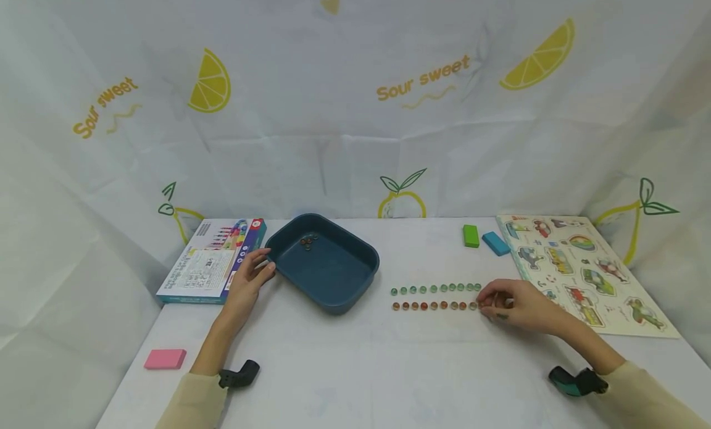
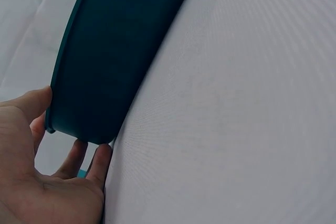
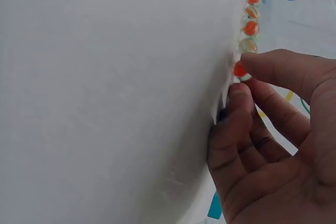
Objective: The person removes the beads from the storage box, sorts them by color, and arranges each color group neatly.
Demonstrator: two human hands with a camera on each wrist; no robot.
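Note:
On the right, my right hand (image 1: 513, 302) pinches an orange-swirled marble (image 3: 240, 70) between thumb and index finger, at the right end of a row of orange marbles (image 1: 444, 305). Something small and dark green shows among its other, curled fingers. Just behind runs a parallel row of green marbles (image 1: 443, 288). My left hand (image 1: 244, 288) rests at the left corner of a dark blue tray (image 1: 333, 271), its thumb at the rim and loosely bent fingers against the outer wall. Several small brownish round pieces (image 1: 307, 241) lie inside the tray.
A boxed set (image 1: 205, 262) lies behind the left hand, and a pink block (image 1: 165, 358) sits at front left. Green (image 1: 470, 236) and blue (image 1: 495, 243) blocks lie at the back, beside a picture puzzle board (image 1: 594, 274). A printed white cloth (image 1: 333, 157) hangs behind the table.

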